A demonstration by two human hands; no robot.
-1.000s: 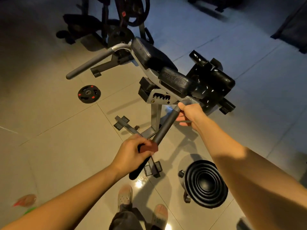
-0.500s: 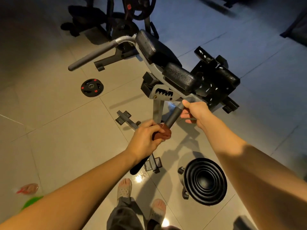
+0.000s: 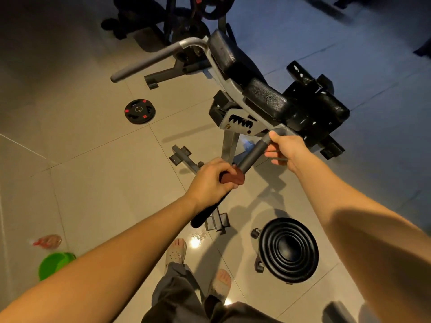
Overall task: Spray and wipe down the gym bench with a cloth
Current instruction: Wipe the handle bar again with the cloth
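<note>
The gym bench point(image 3: 263, 99) has black padded cushions on a grey metal frame and stands on the tiled floor ahead of me. A grey foam-covered handle bar point(image 3: 253, 155) runs from the frame down towards me. My left hand point(image 3: 211, 181) grips a reddish-brown cloth point(image 3: 233, 177) wrapped around this bar at its middle. My right hand point(image 3: 285, 148) holds the bar's upper end, just below the frame's bend. A second grey handle bar point(image 3: 149, 61) sticks out to the left of the far cushion.
A black weight plate with red marks point(image 3: 139, 111) lies on the floor to the left. A black ribbed round object on small wheels point(image 3: 288, 249) sits at lower right. A green tub point(image 3: 54, 264) and a reddish spray bottle point(image 3: 47, 241) are at lower left. More gym equipment point(image 3: 186, 17) stands behind.
My left hand has slid the cloth up along the handle bar towards my right hand. The right hand has kept its hold at the bar's top.
</note>
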